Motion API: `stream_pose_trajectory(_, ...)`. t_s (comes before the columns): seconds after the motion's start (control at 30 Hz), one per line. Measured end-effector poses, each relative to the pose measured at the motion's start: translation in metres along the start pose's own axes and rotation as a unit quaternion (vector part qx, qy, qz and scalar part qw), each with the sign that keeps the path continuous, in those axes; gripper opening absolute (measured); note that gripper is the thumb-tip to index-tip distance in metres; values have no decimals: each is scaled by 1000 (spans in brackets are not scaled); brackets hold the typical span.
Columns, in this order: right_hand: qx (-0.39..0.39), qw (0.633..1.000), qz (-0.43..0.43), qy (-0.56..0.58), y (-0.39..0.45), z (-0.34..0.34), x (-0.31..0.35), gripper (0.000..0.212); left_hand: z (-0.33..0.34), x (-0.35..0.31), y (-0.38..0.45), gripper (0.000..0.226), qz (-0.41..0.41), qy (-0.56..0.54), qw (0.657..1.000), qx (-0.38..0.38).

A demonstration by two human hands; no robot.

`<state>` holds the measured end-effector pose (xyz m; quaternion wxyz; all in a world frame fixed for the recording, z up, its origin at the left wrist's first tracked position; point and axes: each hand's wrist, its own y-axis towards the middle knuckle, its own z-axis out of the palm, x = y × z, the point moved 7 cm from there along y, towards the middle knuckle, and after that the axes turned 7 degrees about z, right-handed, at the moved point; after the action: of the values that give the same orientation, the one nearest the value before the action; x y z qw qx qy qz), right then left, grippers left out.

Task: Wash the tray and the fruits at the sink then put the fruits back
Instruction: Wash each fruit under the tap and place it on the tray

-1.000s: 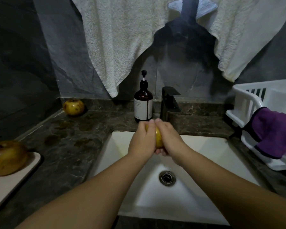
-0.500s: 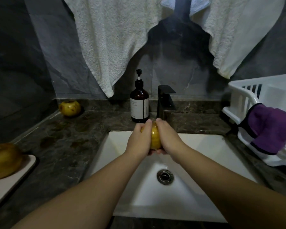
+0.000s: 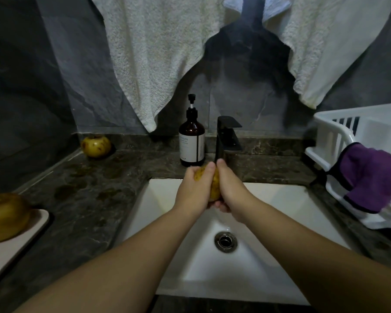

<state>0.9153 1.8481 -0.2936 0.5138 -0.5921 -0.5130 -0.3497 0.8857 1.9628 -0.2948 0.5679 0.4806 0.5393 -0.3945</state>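
Sitting at the frame's left edge, a fruit (image 3: 6, 216) on the tray (image 3: 16, 241) is cut off, with another fruit (image 3: 96, 145) in the desk (image 3: 95, 195) corner. Centre frame, left hand (image 3: 193, 190) and right hand (image 3: 229, 188) wrap a mostly hidden third fruit (image 3: 214, 188) over the sink (image 3: 280, 199), the basin open below.

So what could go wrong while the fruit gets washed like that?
The fruit held between the left hand and right hand is probably wet, so it might slip and drop into the sink. The apple at the tray edge could roll off onto the counter.
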Motion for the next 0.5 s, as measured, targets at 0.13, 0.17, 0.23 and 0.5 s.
stream_pose_trajectory(0.13,-16,986,-116,-116,-4,0,4,28,0,7,-2,39,-72,-48,996,15)
stream_pose_trajectory(0.17,-5,993,-89,-83,-1,-1,4,33,-1,2,0,36,-23,-9,1000,-3)
stream_pose_trajectory(0.23,21,1000,-16,-5,-1,0,2,52,-2,-4,2,35,25,34,999,-32)
stream_pose_trajectory(0.5,42,999,24,-2,-4,-5,-6,49,1,-6,-1,37,-9,66,998,23)
